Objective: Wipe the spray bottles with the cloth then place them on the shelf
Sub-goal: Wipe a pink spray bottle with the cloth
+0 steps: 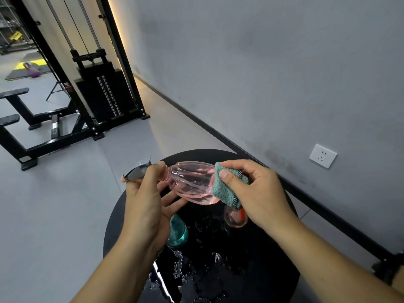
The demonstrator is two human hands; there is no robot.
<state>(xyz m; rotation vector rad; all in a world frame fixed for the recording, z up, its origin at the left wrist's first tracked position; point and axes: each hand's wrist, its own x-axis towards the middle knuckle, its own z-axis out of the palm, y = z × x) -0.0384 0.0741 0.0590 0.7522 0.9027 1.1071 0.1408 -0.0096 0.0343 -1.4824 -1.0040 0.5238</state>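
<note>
A pink spray bottle (192,183) is held on its side above the round black tabletop (258,259), gripped at the neck by the left hand (145,206), whose fingers are curled round it. A teal cloth (227,185) is pinched in the right hand (255,193) and pressed against the bottle's base. Below the left hand a teal bottle (178,234) is seen; below the right, a second pink bottle (235,217).

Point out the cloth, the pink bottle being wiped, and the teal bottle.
cloth (226,186): head view, its teal middle.
pink bottle (192,181): head view, its ribbed body.
teal bottle (178,234): head view, its lower body.
</note>
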